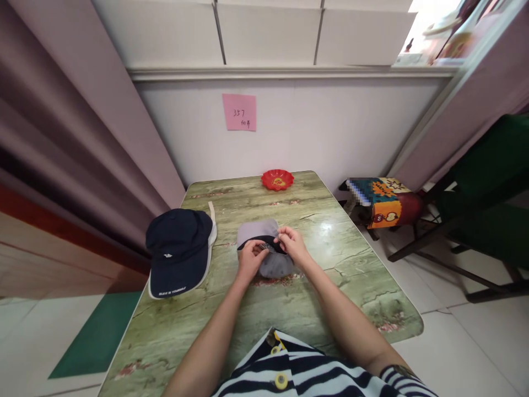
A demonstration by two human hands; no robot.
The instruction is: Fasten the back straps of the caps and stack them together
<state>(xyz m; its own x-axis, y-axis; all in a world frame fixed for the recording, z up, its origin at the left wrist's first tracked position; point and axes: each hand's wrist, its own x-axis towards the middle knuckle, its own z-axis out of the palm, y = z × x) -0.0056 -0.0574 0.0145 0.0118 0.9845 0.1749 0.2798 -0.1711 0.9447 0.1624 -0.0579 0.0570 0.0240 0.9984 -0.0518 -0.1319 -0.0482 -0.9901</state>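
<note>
A grey cap (276,266) lies on the green wood-patterned table (330,309), its brim pointing toward the wall and its dark inside partly showing. My left hand (250,259) is closed on the left side of the cap's opening, fingers curled over the edge. On the other side, my right hand (291,243) pinches the rim close to the brim. What lies under the fingertips is hidden. To the left, a navy cap (177,237) with white edging sits at the table's edge, its brim toward me and a pale strap sticking up.
A red scalloped dish (277,180) stands at the table's far edge. A pink note (239,112) is stuck on the wall. Curtains (95,82) hang at the left. On the right are a cloth-covered stool (382,201) and a dark chair (483,215).
</note>
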